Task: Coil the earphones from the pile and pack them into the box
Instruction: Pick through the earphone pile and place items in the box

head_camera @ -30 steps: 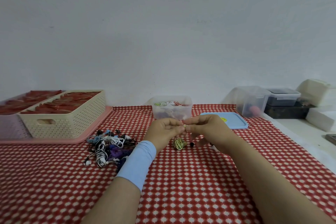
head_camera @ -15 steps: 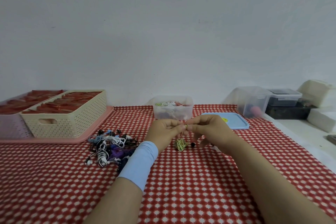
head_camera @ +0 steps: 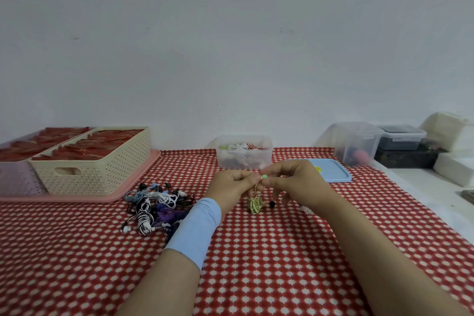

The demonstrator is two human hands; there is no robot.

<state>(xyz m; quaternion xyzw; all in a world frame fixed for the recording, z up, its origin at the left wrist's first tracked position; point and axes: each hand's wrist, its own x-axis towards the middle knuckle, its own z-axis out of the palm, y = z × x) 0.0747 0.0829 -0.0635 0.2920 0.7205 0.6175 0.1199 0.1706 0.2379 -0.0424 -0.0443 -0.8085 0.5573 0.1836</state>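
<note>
Head view: left hand [head_camera: 232,185] and right hand [head_camera: 292,182] fingers [head_camera: 273,181] pinch one earphone [head_camera: 256,204]; one box [head_camera: 243,160].

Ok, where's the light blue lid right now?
Head view: the flat light blue plastic lid lies right of the clear plastic earphone box, just behind the right hand.

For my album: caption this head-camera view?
Left hand and right hand pinch a yellow-green earphone, its tangled cord dangling.

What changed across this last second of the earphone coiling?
The left hand and right hand, both pinching the yellow-green earphone, drifted slightly right; a pale green earbud now shows between their fingertips. Nothing taken or released. The earphone pile, clear box and blue lid stayed put.
</note>
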